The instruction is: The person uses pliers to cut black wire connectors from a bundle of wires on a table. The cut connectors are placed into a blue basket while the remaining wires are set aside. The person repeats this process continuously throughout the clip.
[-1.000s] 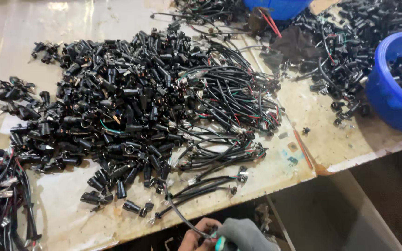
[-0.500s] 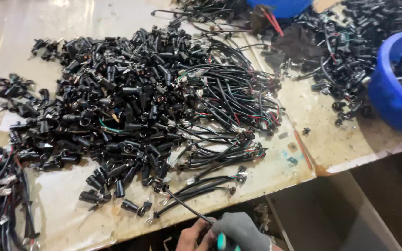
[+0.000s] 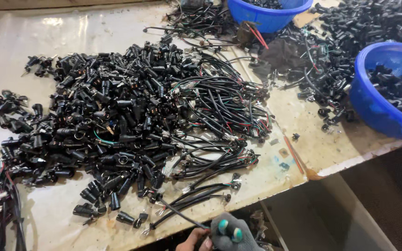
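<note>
**Hands at the near desk edge, gripping one black lead**

Nearest to me, at the bottom of the view, my right hand (image 3: 231, 234), in a grey knit glove with teal fingertips, is closed around the near end of a thin black wire lead (image 3: 177, 214). My bare left hand (image 3: 192, 241) sits just beside it on the left, touching the same end; only part of it shows, so I cannot tell whether it is closed on the lead. The lead runs from my hands up and to the left, its long axis diagonal across the desk (image 3: 275, 172), with its far end pointing into the near fringe of the pile. The right hand is the one on the lead; the left is nearer the pile's side. Beyond lies the large heap of black sockets (image 3: 98, 130), with bundled leads (image 3: 219, 111) on its right. Farther off, two blue basins (image 3: 378, 107) (image 3: 266, 16) hold more black parts.
</note>
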